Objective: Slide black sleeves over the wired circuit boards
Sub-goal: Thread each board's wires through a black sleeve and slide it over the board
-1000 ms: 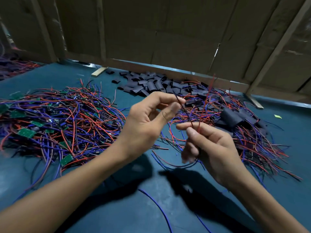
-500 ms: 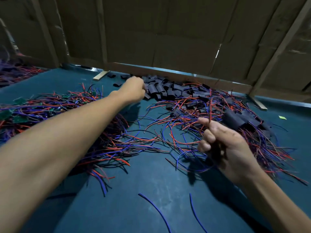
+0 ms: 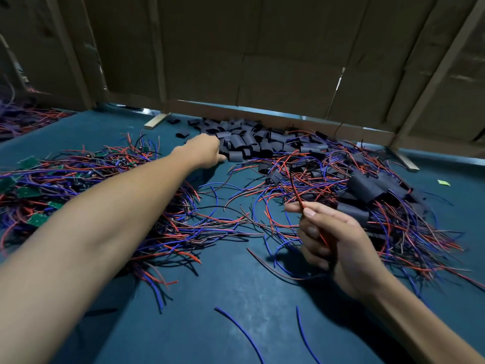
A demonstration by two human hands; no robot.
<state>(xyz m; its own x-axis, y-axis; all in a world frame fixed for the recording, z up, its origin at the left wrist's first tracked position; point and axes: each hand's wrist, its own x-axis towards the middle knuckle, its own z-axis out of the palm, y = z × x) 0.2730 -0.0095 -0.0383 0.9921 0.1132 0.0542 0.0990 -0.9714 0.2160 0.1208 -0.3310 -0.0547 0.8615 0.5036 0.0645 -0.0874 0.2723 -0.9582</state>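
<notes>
Many black sleeves [image 3: 244, 145] look light and soft; left hand [image 3: 206, 151] touches them, grip hidden, right hand [image 3: 333, 232] pinches red wires [image 3: 296, 190].

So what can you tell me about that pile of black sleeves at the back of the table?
The pile of black sleeves is a heap of short, dull black tube pieces, flattened and soft-looking like thin plastic. They lie jumbled at all angles on the blue-green table, close to the cardboard wall. The left hand touches the pile's left edge; whether it grips one is hidden. Red and blue wires spill over its right side.
</notes>
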